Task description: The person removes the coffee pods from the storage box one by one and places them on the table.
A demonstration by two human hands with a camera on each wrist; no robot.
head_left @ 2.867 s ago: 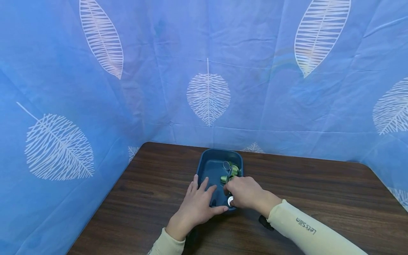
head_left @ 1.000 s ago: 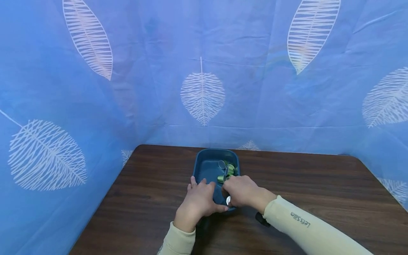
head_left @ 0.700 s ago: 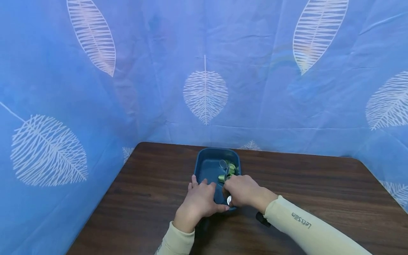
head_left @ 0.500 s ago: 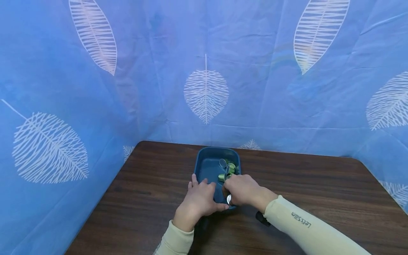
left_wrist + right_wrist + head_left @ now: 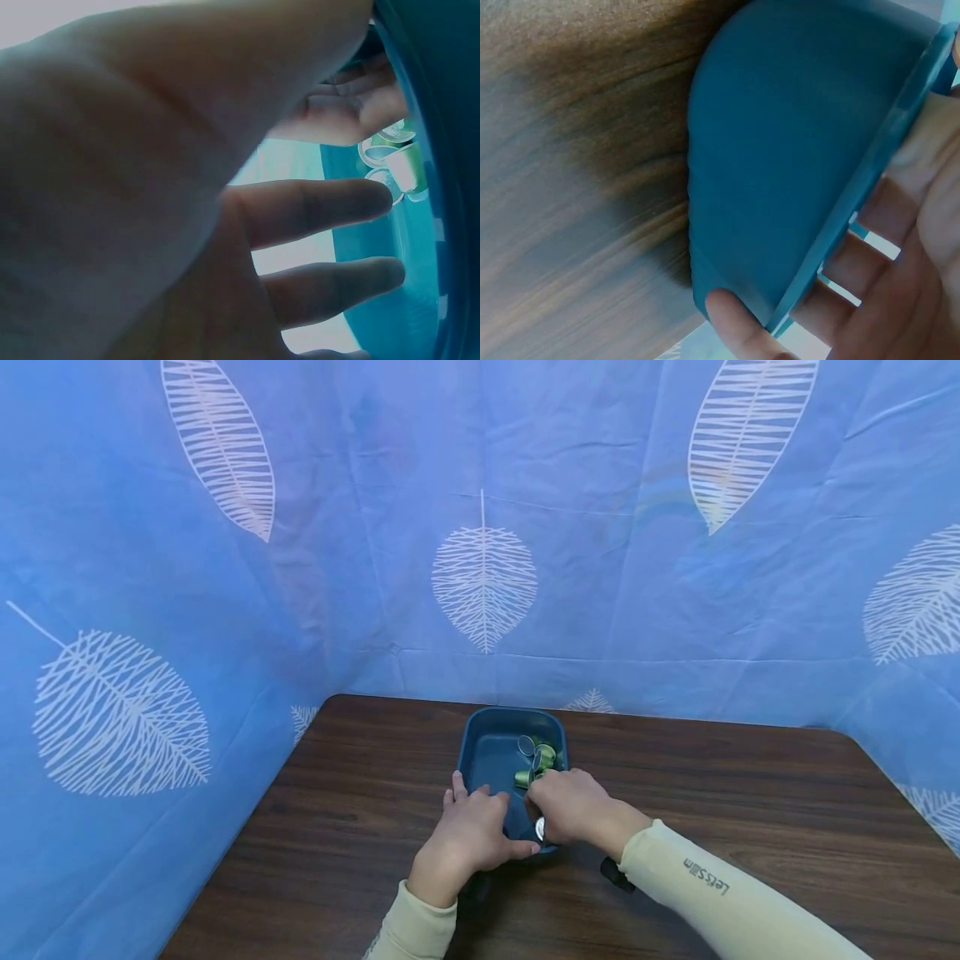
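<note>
A blue rectangular tray (image 5: 480,727) sits on the table, holding several green coffee capsules (image 5: 545,758) with silver lids, gathered along its right side. My left hand (image 5: 468,835) rests at its front left, fingers spread over the side and thumb reaching along the front rim. Curled over the front right, my right hand (image 5: 573,810) appears to hold a capsule; its round silver lid (image 5: 540,829) shows beside the thumb. The right wrist view shows the little finger (image 5: 739,326) outside the tray wall and the other fingers over the rim. Their tips are hidden.
The dark wooden table (image 5: 712,777) extends on both sides of the tray. A blue cloth with white leaf prints (image 5: 600,568) hangs behind the table and at its left. A small black item (image 5: 617,874) shows under the right wrist.
Since the oldest frame, my left hand has drawn its fingers closer together and its forearm has shifted slightly right. My right hand and the capsules stay nearly the same relative to the tray.
</note>
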